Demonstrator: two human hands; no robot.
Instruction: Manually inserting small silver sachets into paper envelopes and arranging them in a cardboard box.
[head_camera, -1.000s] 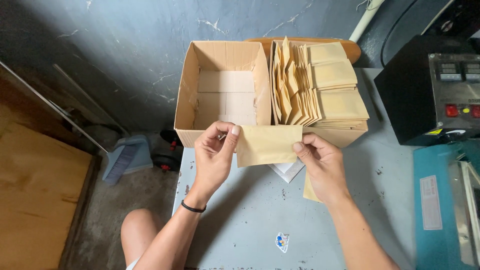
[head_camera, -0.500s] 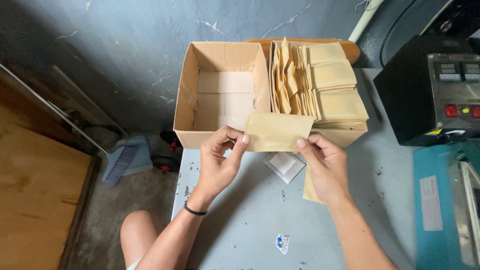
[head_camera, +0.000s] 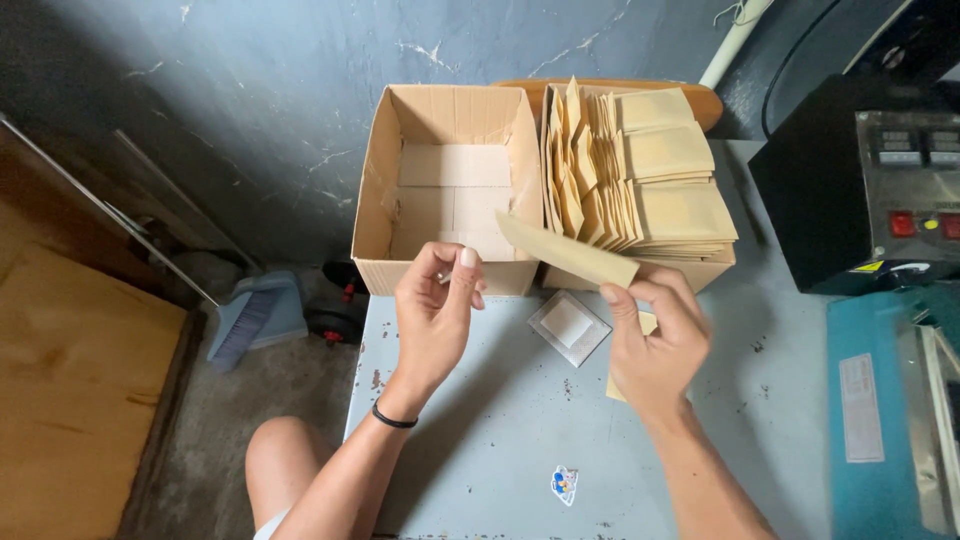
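Pinching one end of a tan paper pouch (head_camera: 566, 250), the right hand (head_camera: 655, 340) holds it above an open cardboard box (head_camera: 450, 190); the left hand (head_camera: 437, 315), fingers curled, seemingly holds nothing. The pouch looks light and flexible, best gripped by its edge.

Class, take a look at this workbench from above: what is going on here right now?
A person sits at a grey metal table. Their right hand holds a flat tan paper pouch by one end, tilted over the near edge of an empty open cardboard box. The left hand hovers beside it with fingers curled, not touching the pouch. A second box on the right is packed with similar pouches. A small clear plastic sachet lies on the table between the hands.
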